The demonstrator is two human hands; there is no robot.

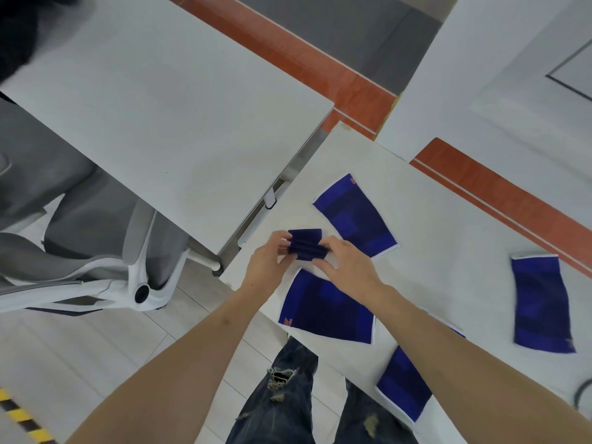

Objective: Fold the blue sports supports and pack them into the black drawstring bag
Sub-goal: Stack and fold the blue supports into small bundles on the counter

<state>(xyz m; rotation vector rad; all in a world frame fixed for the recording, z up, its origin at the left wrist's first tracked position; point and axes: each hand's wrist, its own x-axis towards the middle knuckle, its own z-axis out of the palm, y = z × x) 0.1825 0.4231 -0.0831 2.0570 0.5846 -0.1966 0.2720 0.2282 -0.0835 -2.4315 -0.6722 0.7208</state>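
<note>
Both hands meet above the near-left corner of the white table, pinching one small, dark blue folded support between them. The left hand closes its fingers on the left end of the bundle, and the right hand closes on the right end, so the piece hangs in the air, pleated into several ridges, with the fingertips pressed into the cloth. Directly under the grip, and partly covered by the right wrist, a flat blue support lies on the table. Just beyond the grip, to its right, a second flat support lies at an angle. Below the right forearm, near the table's front edge, a third one shows, partly hidden. Well off to the right of the grip a fourth lies alone. To the left of the hands stands a grey office chair beside another table.
</note>
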